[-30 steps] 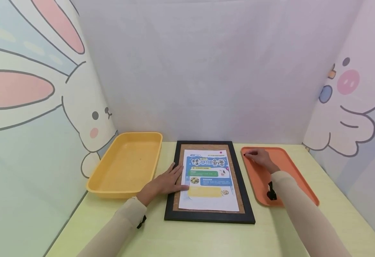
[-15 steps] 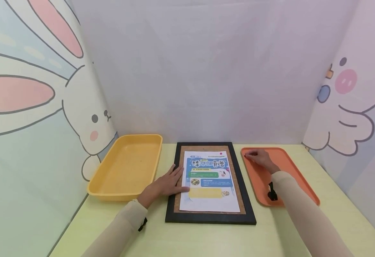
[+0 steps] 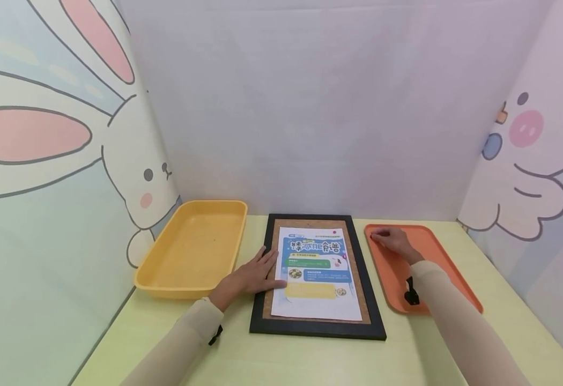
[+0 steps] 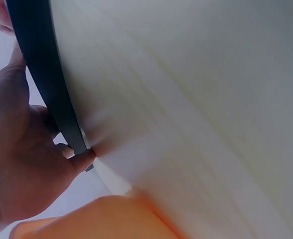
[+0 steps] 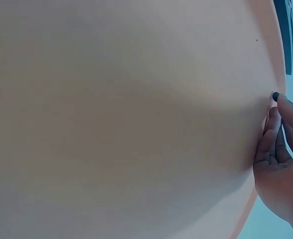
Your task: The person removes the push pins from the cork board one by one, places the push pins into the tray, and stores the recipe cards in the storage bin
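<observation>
A printed poster (image 3: 316, 300) lies on a cork board (image 3: 274, 313) with a black frame (image 3: 320, 328). Two small pink dots, apparently pushpins, show near its upper right. My left hand (image 3: 254, 273) rests with spread fingers over the frame's left side, fingertips and thumb on the paper's edge. In the left wrist view, fingers reach across the black frame (image 4: 49, 64). My right hand (image 3: 394, 241) is at the far left corner of the orange tray (image 3: 419, 233), fingers curled. At its fingertips it pinches a small round-headed pushpin (image 5: 276, 96), dark in the right wrist view.
A deep yellow tray (image 3: 204, 230) stands left of the board, close to my left wrist. Behind everything rises a pale cloth backdrop (image 3: 291, 107), with cartoon-printed side walls. The light yellow tabletop (image 3: 310, 362) extends in front of the board.
Both hands keep nearly the same places on the board and tray. The head view shifts slightly; my right fingertips stay at the small pin.
</observation>
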A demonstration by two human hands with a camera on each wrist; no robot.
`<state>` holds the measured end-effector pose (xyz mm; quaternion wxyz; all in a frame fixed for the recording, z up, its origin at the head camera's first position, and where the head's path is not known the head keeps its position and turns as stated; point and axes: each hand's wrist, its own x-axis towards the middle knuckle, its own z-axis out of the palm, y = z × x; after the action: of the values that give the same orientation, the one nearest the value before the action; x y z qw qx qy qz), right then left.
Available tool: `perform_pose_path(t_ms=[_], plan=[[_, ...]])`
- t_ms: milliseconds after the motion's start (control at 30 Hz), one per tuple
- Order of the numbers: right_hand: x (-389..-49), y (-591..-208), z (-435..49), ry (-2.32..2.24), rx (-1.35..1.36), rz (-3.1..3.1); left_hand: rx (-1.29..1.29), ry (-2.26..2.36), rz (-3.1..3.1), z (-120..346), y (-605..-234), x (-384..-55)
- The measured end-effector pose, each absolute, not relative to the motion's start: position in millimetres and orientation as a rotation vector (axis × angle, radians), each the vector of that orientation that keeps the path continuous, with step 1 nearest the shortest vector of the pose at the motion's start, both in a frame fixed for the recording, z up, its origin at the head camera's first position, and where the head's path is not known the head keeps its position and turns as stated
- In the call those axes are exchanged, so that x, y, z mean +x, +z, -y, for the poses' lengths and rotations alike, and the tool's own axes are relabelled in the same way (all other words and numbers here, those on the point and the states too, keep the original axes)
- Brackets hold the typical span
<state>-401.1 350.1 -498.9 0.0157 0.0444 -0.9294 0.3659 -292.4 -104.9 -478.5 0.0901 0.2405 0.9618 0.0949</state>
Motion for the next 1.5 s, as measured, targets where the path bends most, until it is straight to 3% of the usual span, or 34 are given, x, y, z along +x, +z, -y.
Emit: perform_pose_path(t_ms=[833, 1500], plan=[[-400.0, -491.9, -348.7, 1.356, 0.139, 2.793, 0.701, 0.272, -2.865, 106.0, -484.5, -295.3], [-407.9, -477.9, -327.8, 1.261, 0.178, 2.81, 0.72, 0.274, -2.869, 105.6, -483.6, -295.2]])
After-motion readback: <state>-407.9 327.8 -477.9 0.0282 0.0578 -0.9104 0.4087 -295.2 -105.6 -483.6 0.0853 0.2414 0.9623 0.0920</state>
